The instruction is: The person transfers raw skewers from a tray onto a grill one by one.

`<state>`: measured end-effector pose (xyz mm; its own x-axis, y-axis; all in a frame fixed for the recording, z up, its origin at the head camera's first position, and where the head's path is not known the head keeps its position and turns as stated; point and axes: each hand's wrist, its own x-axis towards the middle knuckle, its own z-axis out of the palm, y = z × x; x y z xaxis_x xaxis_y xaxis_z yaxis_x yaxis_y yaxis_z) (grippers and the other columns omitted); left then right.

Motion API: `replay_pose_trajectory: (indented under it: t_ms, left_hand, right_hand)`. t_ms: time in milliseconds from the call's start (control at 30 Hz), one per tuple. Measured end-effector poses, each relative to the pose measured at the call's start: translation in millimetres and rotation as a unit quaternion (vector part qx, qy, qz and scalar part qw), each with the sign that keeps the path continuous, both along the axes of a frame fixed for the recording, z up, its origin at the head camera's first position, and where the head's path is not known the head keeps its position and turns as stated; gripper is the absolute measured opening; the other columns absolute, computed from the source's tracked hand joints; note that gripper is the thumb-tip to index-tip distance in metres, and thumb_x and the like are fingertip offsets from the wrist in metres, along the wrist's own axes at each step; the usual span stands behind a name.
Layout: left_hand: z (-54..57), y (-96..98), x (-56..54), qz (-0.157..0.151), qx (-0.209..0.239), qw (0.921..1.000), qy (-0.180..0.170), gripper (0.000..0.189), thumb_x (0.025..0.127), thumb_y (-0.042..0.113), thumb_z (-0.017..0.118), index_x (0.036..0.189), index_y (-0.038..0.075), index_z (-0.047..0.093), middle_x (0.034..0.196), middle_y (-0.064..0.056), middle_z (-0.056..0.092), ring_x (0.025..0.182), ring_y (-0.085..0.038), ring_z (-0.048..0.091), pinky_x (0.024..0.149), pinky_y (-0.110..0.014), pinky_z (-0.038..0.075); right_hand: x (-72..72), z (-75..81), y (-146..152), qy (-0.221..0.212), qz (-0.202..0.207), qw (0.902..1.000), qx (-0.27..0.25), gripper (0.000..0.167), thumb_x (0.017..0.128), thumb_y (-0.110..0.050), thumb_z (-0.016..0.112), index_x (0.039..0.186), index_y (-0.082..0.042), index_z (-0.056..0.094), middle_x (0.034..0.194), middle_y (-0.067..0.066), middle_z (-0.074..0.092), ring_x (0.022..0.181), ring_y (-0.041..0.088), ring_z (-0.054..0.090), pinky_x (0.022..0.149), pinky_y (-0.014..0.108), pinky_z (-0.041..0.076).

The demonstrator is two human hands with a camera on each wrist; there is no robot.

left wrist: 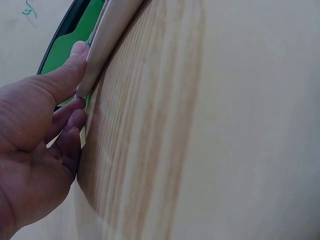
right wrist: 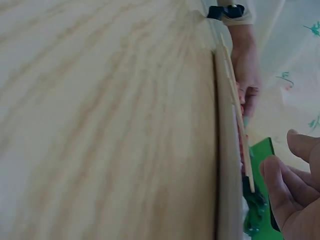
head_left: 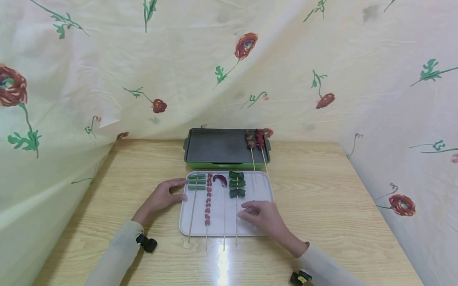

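Note:
My left hand is at the left edge of a white tray, its thumb and forefinger touching the rim. Closest to it on the tray lies a skewer of green stalk pieces. My right hand hovers over the tray's right side, thumb and fingers apart with nothing between them. Beside its fingertips is the stick of a green pepper skewer. Between the two green skewers lie a skewer of small red pieces and one with a curved dark-red piece.
Behind the tray stands a green grill with a dark plate. Two meat skewers, one brown and one red, lie at its right end, sticks reaching over the tray. A floral cloth hangs behind the wooden table.

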<state>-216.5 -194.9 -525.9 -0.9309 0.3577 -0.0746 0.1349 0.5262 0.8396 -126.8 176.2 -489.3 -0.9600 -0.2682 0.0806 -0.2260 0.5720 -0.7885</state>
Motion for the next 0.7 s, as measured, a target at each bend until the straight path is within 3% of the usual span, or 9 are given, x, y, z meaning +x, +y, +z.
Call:
replay_pose_trajectory:
  t_ms: [700]
  left_hand:
    - [-0.6,-1.2,-1.1,-0.004,0.001,1.0000,0.004,0.065,0.087,0.029,0.081,0.145,0.012,0.059,0.155,-0.011,0.050,0.148,-0.036,0.037,0.122,-0.054,0.030]
  right_hand:
    - [-5.7,-17.8,-10.8,-0.061,-0.005,0.9976,0.032,0.034,0.083,-0.029,0.086,0.104,-0.003,0.078,0.079,-0.002,0.077,0.073,0.007,0.072,0.076,0.032,0.062]
